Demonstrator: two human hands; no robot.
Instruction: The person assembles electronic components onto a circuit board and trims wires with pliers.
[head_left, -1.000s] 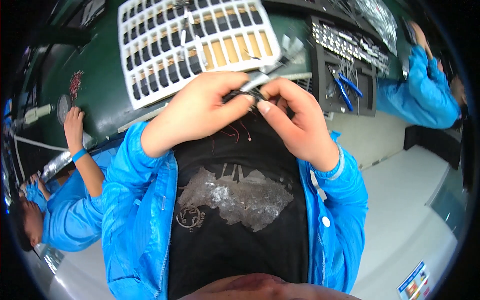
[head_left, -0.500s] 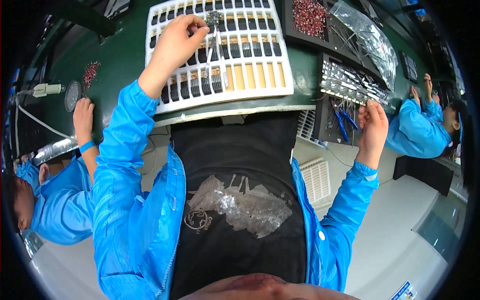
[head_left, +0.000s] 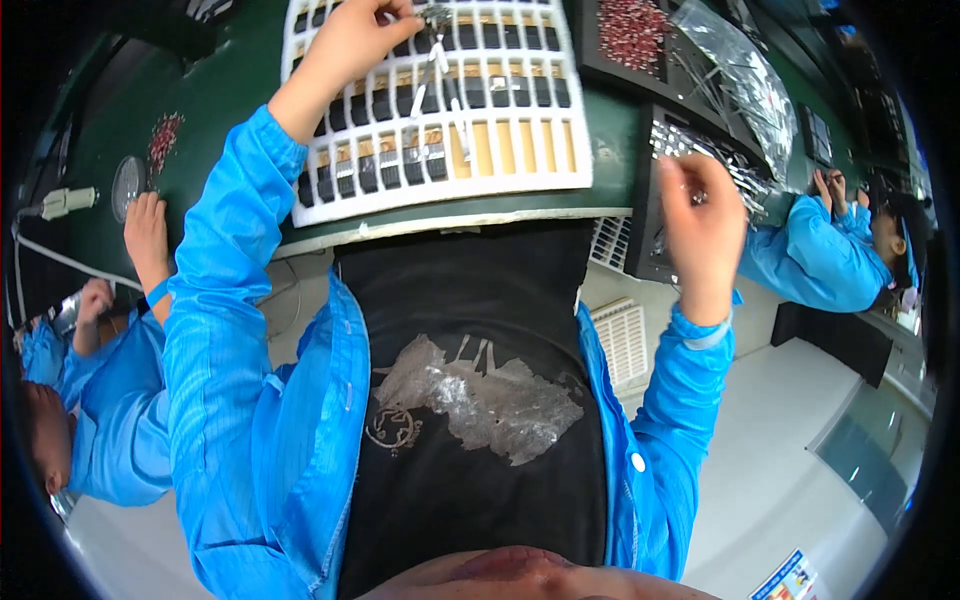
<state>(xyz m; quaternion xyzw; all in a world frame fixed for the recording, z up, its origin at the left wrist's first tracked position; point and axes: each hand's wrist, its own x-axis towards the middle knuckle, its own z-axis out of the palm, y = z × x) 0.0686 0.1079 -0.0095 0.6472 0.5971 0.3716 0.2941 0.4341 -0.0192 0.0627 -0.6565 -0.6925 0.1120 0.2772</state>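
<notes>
My left hand [head_left: 365,38] is closed in a pinch over the far left of a white foam tray [head_left: 395,207]. Its fingertips grip a small dark part with white strips [head_left: 436,22] dangling over the slots. Rows of the tray hold black flat pieces [head_left: 383,105]; several near slots at the right show only tan backing. My right hand [head_left: 708,228], a little blurred, is raised at the near side of a black box [head_left: 647,190] with shiny silver strips [head_left: 690,140]. The fingers of that hand are curled together; what they hold, if anything, I cannot make out.
Beyond the box, a black tray has small red parts [head_left: 632,35] beside a clear plastic bag [head_left: 740,75]. Left on the green table [head_left: 225,100] lie more red bits [head_left: 163,140] and a round mesh disc [head_left: 128,188]. Co-workers in blue sit left [head_left: 120,420] and right [head_left: 815,255].
My right hand has left the front edge of the silver strips and shifted left and up, now covering the blue-handled pliers' place. My left hand keeps its part, slightly farther away.
</notes>
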